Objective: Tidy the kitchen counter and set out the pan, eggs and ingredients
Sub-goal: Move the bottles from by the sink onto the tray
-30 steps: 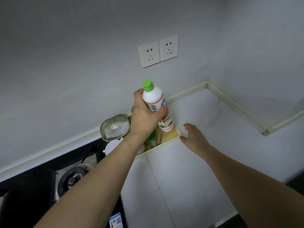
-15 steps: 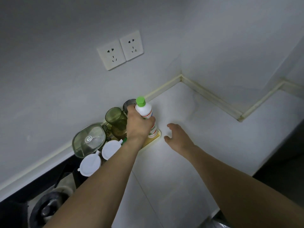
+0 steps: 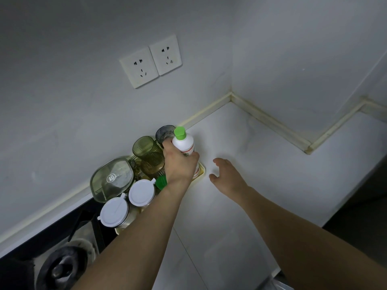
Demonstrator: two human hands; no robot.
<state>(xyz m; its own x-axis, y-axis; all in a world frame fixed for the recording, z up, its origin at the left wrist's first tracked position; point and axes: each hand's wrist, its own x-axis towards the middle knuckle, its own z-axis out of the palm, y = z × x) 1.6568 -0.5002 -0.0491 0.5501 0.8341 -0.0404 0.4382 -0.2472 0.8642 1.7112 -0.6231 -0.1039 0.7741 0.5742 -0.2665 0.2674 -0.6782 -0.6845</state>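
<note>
A white bottle with a green cap (image 3: 183,141) stands upright at the right end of a pale yellow tray (image 3: 201,172) by the wall. My left hand (image 3: 180,164) grips the bottle round its body from the near side. My right hand (image 3: 225,175) hovers just right of the tray over the white counter (image 3: 261,185), fingers spread and relaxed, holding nothing. On the tray stand a green ribbed cup (image 3: 147,152), a grey cup (image 3: 164,132), two white-lidded jars (image 3: 141,192) and a second green cap (image 3: 161,182) beside my wrist.
A green-tinted glass lid (image 3: 112,180) leans at the tray's left end. A black stove with a burner (image 3: 60,268) fills the lower left. Two wall sockets (image 3: 150,61) sit above. The counter runs right into a wall corner (image 3: 231,97).
The bottle has come down from above the tray to stand at its right end, my left hand still round it. The view swung right, and my right hand stayed beside the tray.
</note>
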